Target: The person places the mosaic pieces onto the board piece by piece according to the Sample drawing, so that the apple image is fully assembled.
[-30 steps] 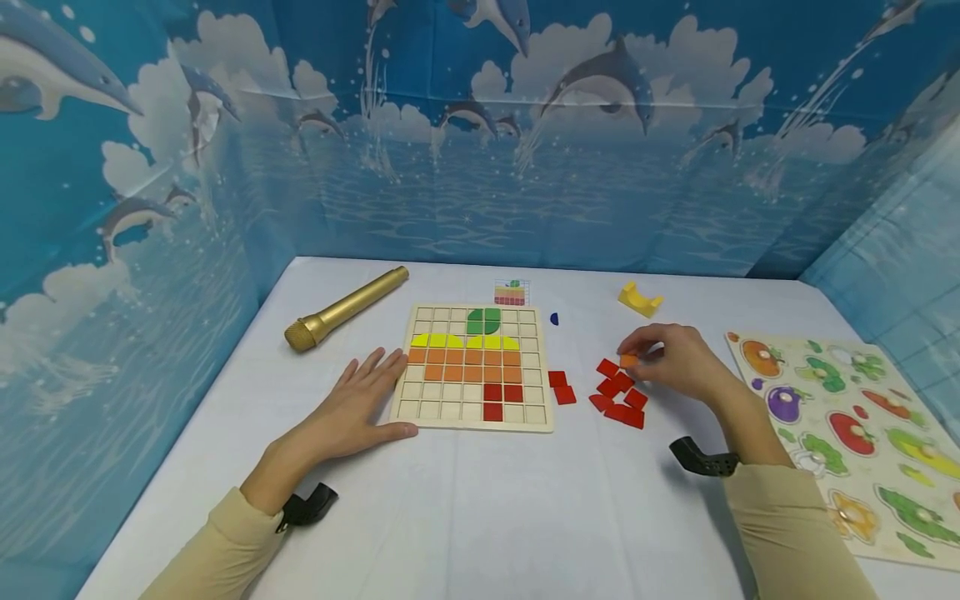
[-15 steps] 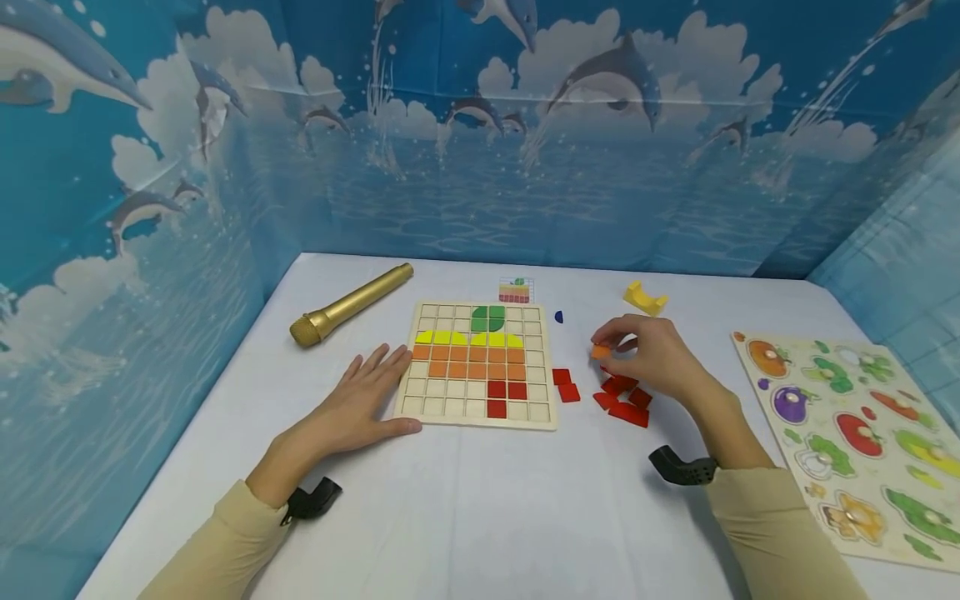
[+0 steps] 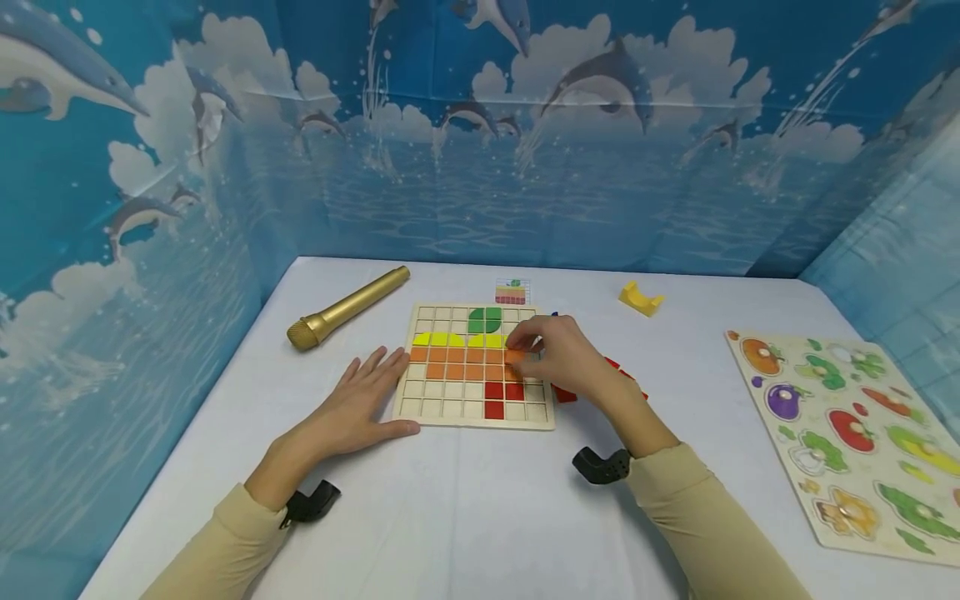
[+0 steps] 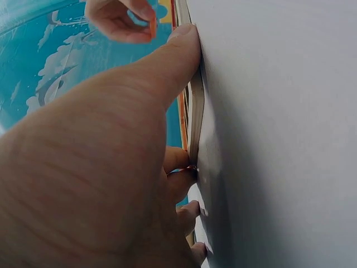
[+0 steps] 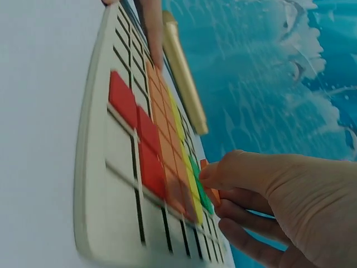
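A wooden grid board (image 3: 442, 407) lies mid-table, bearing green pieces (image 3: 485, 320), a yellow row (image 3: 438, 340), two rows of orange tiles (image 3: 456, 356) and three red tiles (image 3: 494, 409). My left hand (image 3: 348, 421) rests at the board's left edge, fingers spread and thumb by the front left corner. Over the right part of the grid, my right hand (image 3: 562, 358) pinches an orange tile (image 5: 214, 196) between thumb and fingers. The left wrist view shows that orange tile (image 4: 153, 28) held up above the board.
Loose red tiles (image 3: 566, 395) lie right of the board, partly hidden by my right arm. Behind are a gold microphone (image 3: 348, 308), a small picture card (image 3: 513, 292) and a yellow curved piece (image 3: 641, 298). A vegetable puzzle board (image 3: 873, 546) lies at the right.
My right hand has carried the orange tile left from the red tile pile to over the board. The left hand has stayed at the board's left edge.
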`<state>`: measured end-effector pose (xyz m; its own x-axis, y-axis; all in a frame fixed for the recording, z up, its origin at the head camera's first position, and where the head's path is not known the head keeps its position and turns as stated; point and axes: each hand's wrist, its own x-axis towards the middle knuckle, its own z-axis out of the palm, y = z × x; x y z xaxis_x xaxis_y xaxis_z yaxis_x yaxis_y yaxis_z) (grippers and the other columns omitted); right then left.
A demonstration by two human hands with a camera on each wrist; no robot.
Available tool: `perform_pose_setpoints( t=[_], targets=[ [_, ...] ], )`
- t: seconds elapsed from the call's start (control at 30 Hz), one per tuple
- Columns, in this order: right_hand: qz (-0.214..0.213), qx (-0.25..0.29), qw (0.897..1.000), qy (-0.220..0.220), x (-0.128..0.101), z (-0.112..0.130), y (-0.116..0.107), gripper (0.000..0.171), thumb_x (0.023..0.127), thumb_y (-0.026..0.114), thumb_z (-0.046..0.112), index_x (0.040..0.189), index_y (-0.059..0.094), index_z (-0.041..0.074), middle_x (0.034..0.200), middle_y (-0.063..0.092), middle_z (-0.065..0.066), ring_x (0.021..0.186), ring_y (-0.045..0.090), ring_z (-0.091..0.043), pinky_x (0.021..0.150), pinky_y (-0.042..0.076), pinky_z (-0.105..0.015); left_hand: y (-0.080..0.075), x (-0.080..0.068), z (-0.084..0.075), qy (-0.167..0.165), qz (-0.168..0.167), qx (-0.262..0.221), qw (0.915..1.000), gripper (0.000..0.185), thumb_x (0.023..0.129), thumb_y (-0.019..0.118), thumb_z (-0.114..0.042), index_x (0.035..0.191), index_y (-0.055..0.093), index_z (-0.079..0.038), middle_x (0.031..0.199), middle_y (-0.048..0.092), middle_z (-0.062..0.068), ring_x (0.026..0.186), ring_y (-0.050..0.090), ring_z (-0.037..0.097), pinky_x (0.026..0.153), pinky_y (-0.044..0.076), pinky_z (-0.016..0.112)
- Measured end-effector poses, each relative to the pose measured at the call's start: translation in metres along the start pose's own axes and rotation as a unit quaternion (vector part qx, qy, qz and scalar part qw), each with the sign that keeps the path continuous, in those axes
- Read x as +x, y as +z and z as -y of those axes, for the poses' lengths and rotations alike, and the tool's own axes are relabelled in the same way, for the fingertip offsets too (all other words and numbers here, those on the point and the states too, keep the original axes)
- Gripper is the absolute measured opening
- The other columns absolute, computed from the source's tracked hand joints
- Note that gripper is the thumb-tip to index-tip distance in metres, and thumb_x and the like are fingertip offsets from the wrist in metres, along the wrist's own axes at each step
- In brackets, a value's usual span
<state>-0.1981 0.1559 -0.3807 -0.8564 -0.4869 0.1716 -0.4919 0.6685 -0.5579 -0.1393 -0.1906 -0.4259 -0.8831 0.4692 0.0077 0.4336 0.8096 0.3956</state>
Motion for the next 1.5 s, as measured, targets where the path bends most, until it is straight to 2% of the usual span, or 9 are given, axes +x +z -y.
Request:
perform_pose_setpoints(
  t=[0.27,0.53,0.73,0.87,1.03,1.2,1.37,1.5],
  targets=[
    [0.006,0.005,1.000,-0.020,0.025,0.026,0.036,0.020,0.088,0.084,0.013,0.107,0.080,0.011,0.099,0.075,-0.001,0.088,0.063,-0.017,0.080,0.058,-0.029,0.000,0.001,-0.001,-0.001,0.009,0.002,1.0000,0.107,0.092,0.070,-0.065,0.169,0.022,-0.009,0.177,0.020,0.009,0.165,0.008,0.036,0.132,0.006,0.062],
    [0.013,0.006,0.999,-0.037,0.042,0.053,0.062,0.022,0.089,0.084,0.013,0.110,0.079,0.010,0.101,0.075,-0.001,0.089,0.062,-0.015,0.082,0.057,-0.028,0.000,0.002,-0.001,0.007,0.002,0.002,1.0000,0.106,0.092,0.072,-0.064,0.169,0.023,-0.009,0.176,0.022,0.010,0.164,0.010,0.038,0.131,0.006,0.064],
    [0.015,-0.003,0.998,-0.058,0.052,0.062,0.080,0.019,0.091,0.082,0.011,0.109,0.078,0.010,0.100,0.076,0.000,0.088,0.064,-0.013,0.083,0.057,-0.026,0.000,0.002,-0.001,0.012,0.000,0.003,0.9999,0.105,0.092,0.071,-0.064,0.168,0.024,-0.008,0.176,0.023,0.010,0.164,0.011,0.038,0.131,0.007,0.064],
    [0.003,0.010,0.997,-0.072,0.055,0.066,0.088,0.015,0.091,0.083,0.011,0.105,0.079,0.010,0.097,0.076,0.000,0.087,0.064,-0.013,0.082,0.056,-0.027,0.000,0.002,0.000,0.012,-0.001,0.006,0.9999,0.105,0.092,0.071,-0.064,0.168,0.025,-0.008,0.175,0.024,0.010,0.164,0.011,0.038,0.131,0.007,0.064],
    [-0.014,0.017,0.997,-0.074,0.057,0.069,0.097,0.012,0.092,0.084,0.013,0.103,0.080,0.011,0.095,0.075,0.001,0.087,0.061,-0.013,0.080,0.053,-0.027,0.000,0.001,0.001,0.011,0.000,0.005,0.9999,0.107,0.092,0.071,-0.064,0.169,0.022,-0.009,0.176,0.023,0.010,0.164,0.011,0.038,0.131,0.006,0.064],
    [-0.020,0.002,0.997,-0.077,0.057,0.071,0.101,0.009,0.093,0.083,0.013,0.101,0.081,0.012,0.094,0.075,0.003,0.088,0.060,-0.012,0.080,0.053,-0.026,0.000,-0.001,0.002,0.011,-0.001,0.003,0.9999,0.107,0.092,0.071,-0.064,0.169,0.021,-0.009,0.176,0.021,0.009,0.164,0.010,0.037,0.130,0.006,0.065],
    [-0.013,-0.013,0.996,-0.084,0.053,0.074,0.098,0.008,0.093,0.082,0.015,0.101,0.081,0.012,0.097,0.075,0.003,0.091,0.059,-0.013,0.083,0.053,-0.028,0.000,-0.001,0.003,0.013,-0.005,0.000,0.9999,0.107,0.092,0.071,-0.065,0.169,0.022,-0.008,0.176,0.021,0.010,0.164,0.011,0.039,0.130,0.006,0.066],
    [-0.018,-0.015,0.995,-0.094,0.049,0.074,0.088,0.008,0.094,0.080,0.013,0.102,0.081,0.011,0.101,0.077,0.001,0.096,0.064,-0.016,0.089,0.056,-0.032,0.000,-0.001,0.003,0.013,-0.006,-0.001,0.9999,0.106,0.092,0.071,-0.064,0.168,0.023,-0.008,0.176,0.022,0.010,0.164,0.011,0.038,0.130,0.006,0.065]
  ],
)
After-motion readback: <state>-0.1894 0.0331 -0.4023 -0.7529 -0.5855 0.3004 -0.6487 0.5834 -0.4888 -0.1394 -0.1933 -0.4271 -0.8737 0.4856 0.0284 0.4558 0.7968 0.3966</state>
